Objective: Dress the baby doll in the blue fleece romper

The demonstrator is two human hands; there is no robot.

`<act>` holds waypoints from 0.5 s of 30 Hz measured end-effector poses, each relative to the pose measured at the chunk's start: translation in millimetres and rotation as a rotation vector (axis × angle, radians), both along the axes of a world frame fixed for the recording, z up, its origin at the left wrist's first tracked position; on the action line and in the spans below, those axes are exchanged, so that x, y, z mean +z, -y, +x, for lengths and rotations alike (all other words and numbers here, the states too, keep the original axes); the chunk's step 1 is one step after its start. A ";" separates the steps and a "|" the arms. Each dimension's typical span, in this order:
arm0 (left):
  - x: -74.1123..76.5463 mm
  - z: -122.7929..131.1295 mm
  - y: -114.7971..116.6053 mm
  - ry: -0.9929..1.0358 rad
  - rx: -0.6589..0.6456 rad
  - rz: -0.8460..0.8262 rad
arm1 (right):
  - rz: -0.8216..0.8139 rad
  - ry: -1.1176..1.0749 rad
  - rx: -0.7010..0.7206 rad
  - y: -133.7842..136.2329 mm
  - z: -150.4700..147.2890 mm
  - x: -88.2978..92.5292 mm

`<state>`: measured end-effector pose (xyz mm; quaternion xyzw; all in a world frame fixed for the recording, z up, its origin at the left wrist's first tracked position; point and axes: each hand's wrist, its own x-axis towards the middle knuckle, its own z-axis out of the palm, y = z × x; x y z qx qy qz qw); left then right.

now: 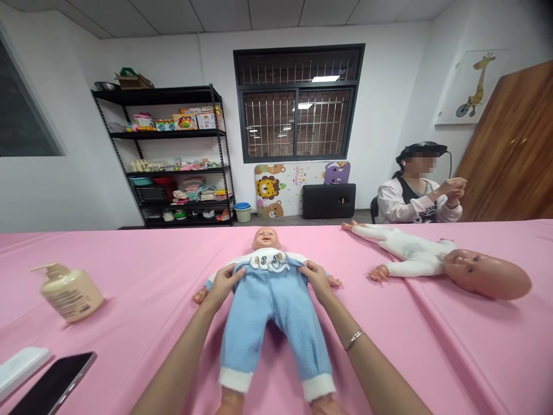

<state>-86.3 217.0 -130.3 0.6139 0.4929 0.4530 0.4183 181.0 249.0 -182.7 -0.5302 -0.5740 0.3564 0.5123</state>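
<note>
A baby doll lies on its back in front of me, its head away from me and its bare feet towards me. It wears blue fleece pants with white cuffs and a white top with a cartoon face. At the waist's left side, my left hand pinches the pants' waistband between thumb and fingers. On the opposite side my right hand grips the same waistband, a bracelet on that wrist. Both of the doll's arms lie out to the sides.
A second doll in white lies on the pink tablecloth at right. Left are a pump bottle, a phone and a white device. Behind the table sit a person and a black shelf.
</note>
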 end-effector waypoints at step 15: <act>-25.5 0.3 3.1 0.174 -0.137 -0.248 | 0.012 -0.084 0.036 15.2 -20.4 -10.0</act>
